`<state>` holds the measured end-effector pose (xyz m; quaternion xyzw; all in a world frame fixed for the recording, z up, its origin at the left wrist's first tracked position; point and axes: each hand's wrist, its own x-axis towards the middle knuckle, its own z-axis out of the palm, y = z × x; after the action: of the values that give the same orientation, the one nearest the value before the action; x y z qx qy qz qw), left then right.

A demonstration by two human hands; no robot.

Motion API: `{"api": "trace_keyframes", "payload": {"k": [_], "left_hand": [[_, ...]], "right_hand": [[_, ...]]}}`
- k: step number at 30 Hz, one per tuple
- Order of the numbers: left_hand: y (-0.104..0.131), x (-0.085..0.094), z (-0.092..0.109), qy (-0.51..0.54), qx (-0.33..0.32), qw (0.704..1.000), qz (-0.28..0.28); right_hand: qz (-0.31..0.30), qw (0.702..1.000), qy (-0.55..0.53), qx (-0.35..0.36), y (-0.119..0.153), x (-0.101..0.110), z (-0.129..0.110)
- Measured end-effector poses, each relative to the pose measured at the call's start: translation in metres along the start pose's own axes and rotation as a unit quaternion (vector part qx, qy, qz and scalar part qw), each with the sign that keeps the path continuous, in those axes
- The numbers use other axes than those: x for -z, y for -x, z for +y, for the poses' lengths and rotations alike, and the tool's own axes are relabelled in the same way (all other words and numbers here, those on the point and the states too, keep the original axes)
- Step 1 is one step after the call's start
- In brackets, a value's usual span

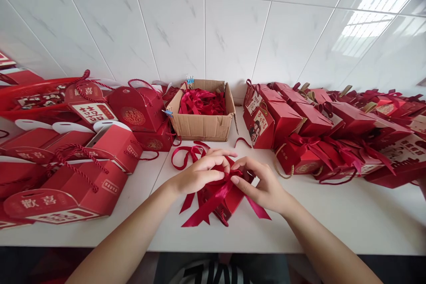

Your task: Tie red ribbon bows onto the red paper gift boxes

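In the middle of the white table stands a small red gift box [229, 202], partly hidden by my hands and by ribbon. A shiny crimson ribbon [218, 195] is gathered in a bow on its top, with its tails hanging over the near side. My left hand [203, 171] pinches the bow from the left, thumb and forefinger curled at its loop. From the right, my right hand [259, 182] grips the bow between thumb and fingers. A loose ribbon loop [182, 157] lies on the table just beyond my left hand.
A cardboard carton [201, 128] full of red ribbons stands against the tiled wall. Red gift boxes [109, 182] with rope handles crowd the left side, before a red basin [40, 86]. More gift boxes [282, 120], several with bows, line the right.
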<state>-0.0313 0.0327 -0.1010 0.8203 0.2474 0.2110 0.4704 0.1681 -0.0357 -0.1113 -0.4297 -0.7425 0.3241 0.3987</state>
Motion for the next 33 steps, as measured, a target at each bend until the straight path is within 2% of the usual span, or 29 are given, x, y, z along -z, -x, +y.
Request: {"api": "trace_keyframes", "payload": {"k": [6, 10, 22, 27, 33], "left_hand": [[-0.0011, 0.0025, 0.0024, 0.061, 0.011, 0.998, -0.023], [-0.0023, 0.0014, 0.0013, 0.066, 0.021, 0.997, -0.014], [-0.0017, -0.0017, 0.0002, -0.041, 0.013, 0.999, -0.009], [-0.0013, 0.0005, 0.0018, 0.003, 0.036, 0.998, -0.043], [-0.0018, 0.0019, 0.0028, 0.036, 0.025, 0.998, -0.043]], "right_hand": [[0.011, 1.0, -0.004, -0.027, -0.0016, -0.0014, -0.001], [0.008, 1.0, -0.012, -0.025, -0.0029, -0.0036, -0.0014], [-0.014, 0.997, -0.023, -0.066, -0.0067, -0.0016, -0.0036], [-0.008, 0.997, -0.022, -0.07, -0.0059, -0.0013, -0.0043], [-0.007, 0.997, -0.026, -0.069, -0.0052, -0.0013, -0.0016]]}}
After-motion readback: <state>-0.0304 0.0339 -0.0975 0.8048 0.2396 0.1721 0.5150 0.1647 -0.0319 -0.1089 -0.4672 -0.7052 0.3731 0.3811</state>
